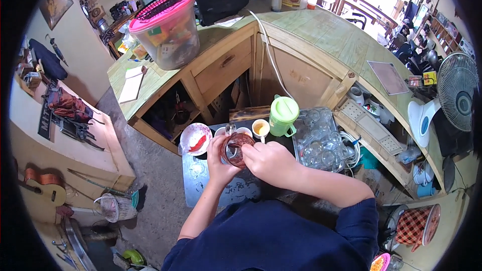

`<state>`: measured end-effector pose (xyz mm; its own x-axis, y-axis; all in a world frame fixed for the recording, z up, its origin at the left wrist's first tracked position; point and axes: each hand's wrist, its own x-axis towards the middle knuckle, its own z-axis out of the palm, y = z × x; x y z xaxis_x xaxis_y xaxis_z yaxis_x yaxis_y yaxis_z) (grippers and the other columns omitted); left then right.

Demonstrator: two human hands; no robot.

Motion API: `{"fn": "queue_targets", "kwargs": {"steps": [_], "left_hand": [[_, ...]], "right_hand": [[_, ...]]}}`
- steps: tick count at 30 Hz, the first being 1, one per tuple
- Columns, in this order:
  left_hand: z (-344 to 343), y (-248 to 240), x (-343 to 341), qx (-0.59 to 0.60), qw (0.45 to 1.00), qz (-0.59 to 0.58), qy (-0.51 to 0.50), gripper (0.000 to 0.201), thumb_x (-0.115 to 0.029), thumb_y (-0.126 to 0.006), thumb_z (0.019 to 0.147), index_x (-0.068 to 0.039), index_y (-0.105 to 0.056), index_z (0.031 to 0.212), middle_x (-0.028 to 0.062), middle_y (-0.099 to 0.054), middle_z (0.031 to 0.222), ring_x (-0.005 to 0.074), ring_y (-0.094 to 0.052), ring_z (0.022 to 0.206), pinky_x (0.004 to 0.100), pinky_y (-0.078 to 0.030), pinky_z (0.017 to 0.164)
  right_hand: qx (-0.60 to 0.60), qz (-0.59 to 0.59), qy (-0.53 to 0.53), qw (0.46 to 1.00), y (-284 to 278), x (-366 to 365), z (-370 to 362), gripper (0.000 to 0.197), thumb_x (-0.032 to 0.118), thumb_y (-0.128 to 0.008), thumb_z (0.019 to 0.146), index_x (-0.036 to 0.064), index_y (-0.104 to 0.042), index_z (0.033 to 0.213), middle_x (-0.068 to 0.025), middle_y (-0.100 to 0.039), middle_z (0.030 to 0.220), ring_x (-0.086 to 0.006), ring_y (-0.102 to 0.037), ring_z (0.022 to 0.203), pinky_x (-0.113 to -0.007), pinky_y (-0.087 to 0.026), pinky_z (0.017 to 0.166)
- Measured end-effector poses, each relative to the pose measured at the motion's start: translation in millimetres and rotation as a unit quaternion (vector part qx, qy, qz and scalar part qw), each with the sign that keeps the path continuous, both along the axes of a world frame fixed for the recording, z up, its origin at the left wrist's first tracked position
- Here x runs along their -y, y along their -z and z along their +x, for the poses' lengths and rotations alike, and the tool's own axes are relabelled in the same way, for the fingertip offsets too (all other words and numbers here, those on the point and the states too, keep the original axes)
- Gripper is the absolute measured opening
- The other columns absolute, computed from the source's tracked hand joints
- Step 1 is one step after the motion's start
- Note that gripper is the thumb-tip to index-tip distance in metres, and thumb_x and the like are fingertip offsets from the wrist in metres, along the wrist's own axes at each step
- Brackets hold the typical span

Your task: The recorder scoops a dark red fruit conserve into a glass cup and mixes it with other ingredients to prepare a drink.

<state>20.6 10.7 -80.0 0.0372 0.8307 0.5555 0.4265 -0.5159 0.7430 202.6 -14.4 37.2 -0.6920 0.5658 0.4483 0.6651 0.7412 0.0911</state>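
Two-handed work above a low table with a grey, wet-spotted top (197, 183), as seen from the head. The round, reddish-brown, partly see-through vessel (233, 152) was between the two hands, in front of the person's chest, its open mouth turned toward the viewer. The left hand (219, 164) grasped the vessel by its left side, with the fingers spread along the wall. The right hand (267, 159) was bent over the right side of the mouth, its fingers curled at the rim; whether they pinched a small object could not be told.

Along the table's far side, a white bowl with pinkish speckles (190, 132) contained a slender red object (199, 144). Just beyond the right hand was a white cup with yellowish contents (260, 128), and beside it was a light-green plastic pitcher with a lid and a side handle (284, 113). Farther right, a cluster of clear glassware (324, 145) crowded a rectangular tray (297, 145). Beyond the table rose a wooden counter with a pale-green top (321, 35), which bore a clear plastic bucket with a pink lid (175, 45).
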Motion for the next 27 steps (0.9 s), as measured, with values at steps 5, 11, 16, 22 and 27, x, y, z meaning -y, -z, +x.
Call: {"fn": "queue_targets", "kwargs": {"steps": [5,11,16,22,27], "left_hand": [[3.0,1.1,0.1,-0.033,0.999,0.004,0.005,0.081,-0.021,-0.09,0.052,-0.005,-0.051,0.122,0.0135,-0.054,0.119,0.0306,-0.054,0.112,0.0399,-0.042,0.099],[-3.3,3.0,-1.1,-0.009,1.0,-0.015,-0.011,0.081,-0.024,-0.092,0.052,-0.006,-0.053,0.121,0.013,-0.057,0.117,0.031,-0.057,0.11,0.0403,-0.045,0.097],[-5.9,4.5,-1.6,0.07,0.996,-0.059,0.017,0.083,-0.022,-0.094,0.052,-0.007,-0.051,0.122,0.0104,-0.058,0.113,0.0261,-0.059,0.106,0.0365,-0.047,0.094],[-0.6,10.2,1.8,0.145,0.981,-0.093,0.092,0.087,-0.026,-0.094,0.05,-0.007,-0.05,0.122,0.0132,-0.057,0.117,0.0296,-0.057,0.11,0.0407,-0.043,0.099],[-0.5,4.9,4.0,0.115,0.982,-0.089,0.124,0.088,-0.026,-0.093,0.05,-0.005,-0.05,0.123,0.0134,-0.057,0.118,0.0306,-0.056,0.114,0.0415,-0.041,0.101]], "right_hand": [[0.006,0.025,-0.017,1.0,19.2,-17.1,-4.6,0.01,0.014,-0.064,0.07,0.0059,-0.064,0.076,-0.0027,-0.055,0.082,-0.0138,-0.058,0.07,-0.028,-0.046,0.055],[-0.01,0.053,-0.035,0.998,-14.9,-9.4,1.7,0.01,0.014,-0.064,0.069,0.0056,-0.065,0.074,-0.0041,-0.056,0.086,-0.0153,-0.059,0.072,-0.028,-0.048,0.057],[0.011,0.025,-0.067,0.997,-28.4,-4.5,5.6,0.012,0.015,-0.064,0.069,0.0039,-0.065,0.073,-0.0055,-0.056,0.089,-0.0171,-0.06,0.075,-0.029,-0.049,0.059],[0.007,0.009,-0.131,0.991,-1.6,-26.6,-4.6,0.009,0.014,-0.063,0.069,0.0054,-0.062,0.071,-0.0036,-0.053,0.083,-0.0153,-0.059,0.07,-0.029,-0.051,0.057],[0.003,0.005,-0.14,0.99,-3.0,-31.4,-5.1,0.012,0.015,-0.065,0.07,0.0045,-0.061,0.075,-0.0048,-0.053,0.08,-0.0181,-0.062,0.064,-0.031,-0.052,0.057]]}}
